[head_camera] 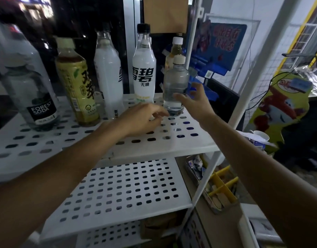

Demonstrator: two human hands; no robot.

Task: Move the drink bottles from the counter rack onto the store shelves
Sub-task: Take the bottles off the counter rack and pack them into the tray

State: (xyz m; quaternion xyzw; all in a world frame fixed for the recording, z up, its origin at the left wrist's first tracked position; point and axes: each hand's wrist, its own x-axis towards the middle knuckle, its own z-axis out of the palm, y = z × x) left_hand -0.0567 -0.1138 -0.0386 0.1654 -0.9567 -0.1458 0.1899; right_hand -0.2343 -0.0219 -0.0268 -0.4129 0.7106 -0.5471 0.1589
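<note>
Several drink bottles stand on the top perforated white shelf: a Forest Soda bottle at the left, a yellow tea bottle, a milky white bottle, a white Sprite bottle, a pale yellow bottle behind, and a small clear water bottle at the right. My right hand is open beside the small water bottle, fingers spread, thumb near its lower side. My left hand hovers just above the shelf with fingers loosely curled, holding nothing.
A lower perforated shelf sits beneath. White rack posts rise at the right. Beyond them are a blue sign, a yellow cartoon figure, and a tray with yellow dividers on the counter.
</note>
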